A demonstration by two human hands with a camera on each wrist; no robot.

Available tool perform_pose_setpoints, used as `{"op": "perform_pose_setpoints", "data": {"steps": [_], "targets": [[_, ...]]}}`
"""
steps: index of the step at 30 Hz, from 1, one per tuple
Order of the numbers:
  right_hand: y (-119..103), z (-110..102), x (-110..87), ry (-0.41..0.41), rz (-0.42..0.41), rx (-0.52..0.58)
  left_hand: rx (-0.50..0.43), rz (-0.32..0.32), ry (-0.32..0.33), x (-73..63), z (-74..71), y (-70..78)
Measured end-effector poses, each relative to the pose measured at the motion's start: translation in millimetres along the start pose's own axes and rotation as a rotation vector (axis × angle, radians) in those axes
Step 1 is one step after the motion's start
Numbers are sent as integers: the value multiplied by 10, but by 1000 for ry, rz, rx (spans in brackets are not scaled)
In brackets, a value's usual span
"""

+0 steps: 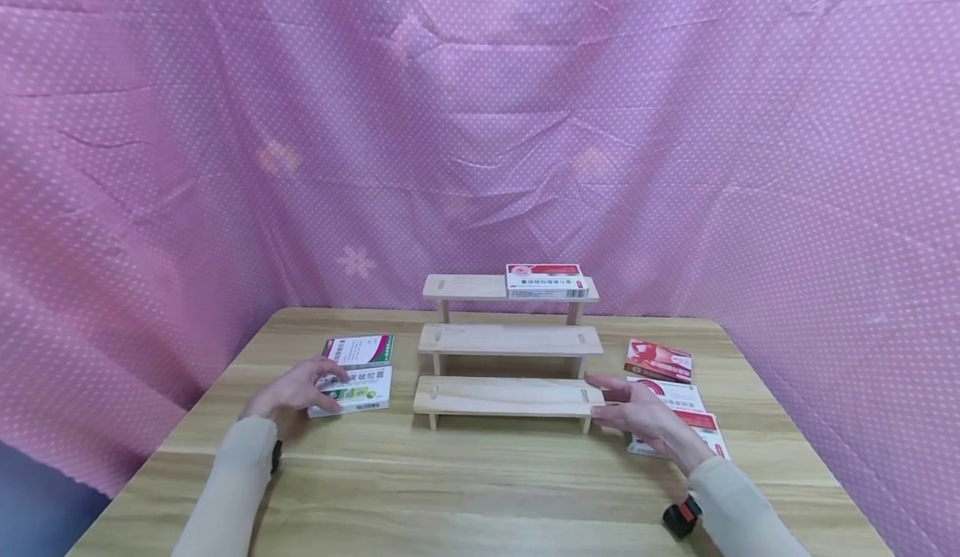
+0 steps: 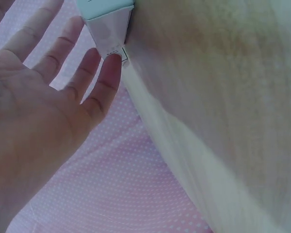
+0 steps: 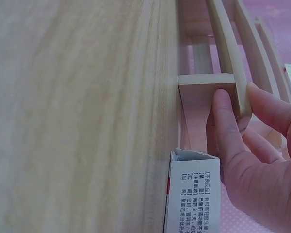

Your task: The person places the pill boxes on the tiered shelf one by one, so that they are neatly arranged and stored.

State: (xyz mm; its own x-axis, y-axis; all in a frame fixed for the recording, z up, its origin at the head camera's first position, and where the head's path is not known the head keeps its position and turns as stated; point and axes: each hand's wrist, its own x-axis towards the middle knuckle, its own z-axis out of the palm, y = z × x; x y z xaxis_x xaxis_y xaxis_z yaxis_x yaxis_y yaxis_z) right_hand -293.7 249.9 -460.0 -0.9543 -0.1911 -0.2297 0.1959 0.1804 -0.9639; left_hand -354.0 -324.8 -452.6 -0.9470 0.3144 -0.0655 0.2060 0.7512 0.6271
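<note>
A three-step wooden stand (image 1: pixel 510 394) stands mid-table. My right hand (image 1: pixel 645 415) pinches the right end of its lowest step. In the right wrist view, one finger lies under the board (image 3: pixel 228 43) against the leg and another digit presses its upper face. On the left, my left hand (image 1: pixel 296 386) rests at a white and green medicine box (image 1: pixel 371 386), its fingers loosely spread. A fingertip touches the end of that box (image 2: pixel 109 31) in the left wrist view; the thumb's contact is unclear there. On the top step lies a red and white medicine box (image 1: pixel 546 282).
Behind the left box lies a white, green and magenta box (image 1: pixel 360 349). To the right are a red box (image 1: pixel 660 361) and white and red boxes (image 1: pixel 678 392), partly behind my right hand. A pink dotted curtain (image 1: pixel 480 123) hangs around the wooden table (image 1: pixel 465 490).
</note>
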Motion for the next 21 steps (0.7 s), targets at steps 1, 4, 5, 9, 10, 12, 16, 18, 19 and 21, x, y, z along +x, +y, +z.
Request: {"op": "perform_pose_setpoints", "data": {"steps": [1, 4, 5, 9, 10, 12, 16, 18, 19, 21], "targets": [[1, 3, 1, -1, 0, 2, 5, 5, -1, -5, 0, -2], [0, 6, 1, 0, 1, 0, 28, 20, -8, -7, 1, -12], [0, 6, 2, 1, 2, 0, 32, 21, -12, -5, 4, -16], [-1, 1, 3, 1, -1, -6, 10, -2, -43, 8, 21, -37], [4, 0, 4, 1, -2, -4, 8, -9, -45, 10, 25, -40], [9, 0, 1, 1, -1, -2, -7, -19, -54, 12, 31, -46], [9, 5, -6, 4, 5, 5, -15, -31, -50, 4, 29, -43], [4, 7, -7, 4, 7, 14, -31, -42, -50, -4, 25, -36], [2, 8, -7, 5, 8, 19, -41, -48, -50, -7, 22, -31], [0, 8, -3, 5, 11, 23, -68, -59, -44, -12, 15, -14]]}}
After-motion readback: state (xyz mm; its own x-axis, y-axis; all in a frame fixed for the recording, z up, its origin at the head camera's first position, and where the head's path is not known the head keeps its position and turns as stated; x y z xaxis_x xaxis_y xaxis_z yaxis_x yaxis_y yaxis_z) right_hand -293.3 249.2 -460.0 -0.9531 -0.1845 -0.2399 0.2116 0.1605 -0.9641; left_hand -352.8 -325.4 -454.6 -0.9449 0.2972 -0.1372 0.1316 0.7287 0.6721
